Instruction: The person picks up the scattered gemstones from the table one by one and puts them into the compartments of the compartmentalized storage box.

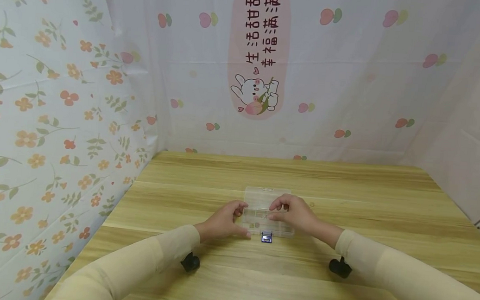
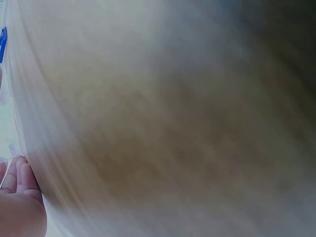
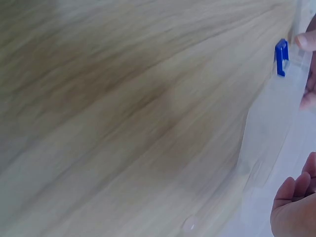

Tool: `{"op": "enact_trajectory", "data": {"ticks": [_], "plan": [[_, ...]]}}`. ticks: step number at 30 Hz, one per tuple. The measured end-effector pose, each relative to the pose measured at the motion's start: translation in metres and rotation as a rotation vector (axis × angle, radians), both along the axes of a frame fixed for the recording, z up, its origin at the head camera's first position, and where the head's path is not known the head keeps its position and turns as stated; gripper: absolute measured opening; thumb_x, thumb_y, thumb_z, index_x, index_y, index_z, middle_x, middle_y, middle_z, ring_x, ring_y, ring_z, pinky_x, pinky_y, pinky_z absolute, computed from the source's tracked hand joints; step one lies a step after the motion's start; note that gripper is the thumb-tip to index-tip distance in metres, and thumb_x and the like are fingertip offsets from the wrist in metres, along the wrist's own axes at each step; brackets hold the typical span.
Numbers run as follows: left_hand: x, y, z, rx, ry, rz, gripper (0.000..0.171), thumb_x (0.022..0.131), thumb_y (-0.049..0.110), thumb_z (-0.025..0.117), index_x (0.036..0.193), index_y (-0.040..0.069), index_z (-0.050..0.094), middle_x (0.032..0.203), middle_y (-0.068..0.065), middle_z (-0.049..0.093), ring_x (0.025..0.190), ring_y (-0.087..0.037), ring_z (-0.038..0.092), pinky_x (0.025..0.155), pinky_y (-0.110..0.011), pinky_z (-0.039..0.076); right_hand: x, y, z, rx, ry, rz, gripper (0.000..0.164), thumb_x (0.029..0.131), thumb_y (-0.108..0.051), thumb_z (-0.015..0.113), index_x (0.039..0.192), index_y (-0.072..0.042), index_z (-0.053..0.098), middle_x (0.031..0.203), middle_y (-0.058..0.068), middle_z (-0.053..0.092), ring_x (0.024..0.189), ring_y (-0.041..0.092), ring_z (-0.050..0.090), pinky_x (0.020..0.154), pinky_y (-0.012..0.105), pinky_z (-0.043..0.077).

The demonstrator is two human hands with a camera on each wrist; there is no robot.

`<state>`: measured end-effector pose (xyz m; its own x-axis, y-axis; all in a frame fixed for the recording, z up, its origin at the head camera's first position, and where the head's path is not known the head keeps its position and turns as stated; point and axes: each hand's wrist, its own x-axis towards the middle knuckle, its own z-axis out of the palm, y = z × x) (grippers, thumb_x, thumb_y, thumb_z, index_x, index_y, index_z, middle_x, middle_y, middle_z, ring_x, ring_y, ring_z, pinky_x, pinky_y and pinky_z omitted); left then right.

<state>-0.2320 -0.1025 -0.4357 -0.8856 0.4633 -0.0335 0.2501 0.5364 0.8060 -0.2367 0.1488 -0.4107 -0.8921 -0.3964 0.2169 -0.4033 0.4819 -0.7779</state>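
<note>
A clear plastic compartment box (image 1: 278,228) lies on the table with its lid (image 1: 257,197) folded back. At its front edge sits a small blue clasp-like piece (image 1: 266,238), which also shows in the right wrist view (image 3: 281,58). My left hand (image 1: 226,219) grips the box's left end, thumb at the front corner and fingers toward the back. Over the right half, my right hand (image 1: 296,213) is bent with thumb and fingertips close above the compartments; I cannot tell whether it pinches something. Small roundish pieces (image 1: 257,225) lie in the left compartments.
A small clear disc (image 1: 312,204) lies on the wooden table (image 1: 256,281) to the right of the box. Dark wrist-worn devices (image 1: 190,262) hang below both sleeves. A patterned curtain (image 1: 344,92) stands behind the table, and floral cloth (image 1: 59,109) along its left.
</note>
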Motion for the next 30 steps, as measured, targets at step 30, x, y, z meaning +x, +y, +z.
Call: {"op": "enact_trajectory", "data": {"ticks": [30], "plan": [[0.001, 0.0, 0.0, -0.009, 0.014, 0.0, 0.081, 0.073, 0.026, 0.088, 0.139, 0.006, 0.045, 0.115, 0.0, 0.049, 0.105, -0.017, 0.044, 0.093, -0.036, 0.039, -0.004, 0.079, -0.01, -0.048, -0.103, -0.14, 0.029, 0.086, -0.021, 0.076, 0.102, 0.002, 0.068, 0.088, 0.008, 0.055, 0.065, 0.017, 0.043, 0.054, 0.025, 0.038]]}}
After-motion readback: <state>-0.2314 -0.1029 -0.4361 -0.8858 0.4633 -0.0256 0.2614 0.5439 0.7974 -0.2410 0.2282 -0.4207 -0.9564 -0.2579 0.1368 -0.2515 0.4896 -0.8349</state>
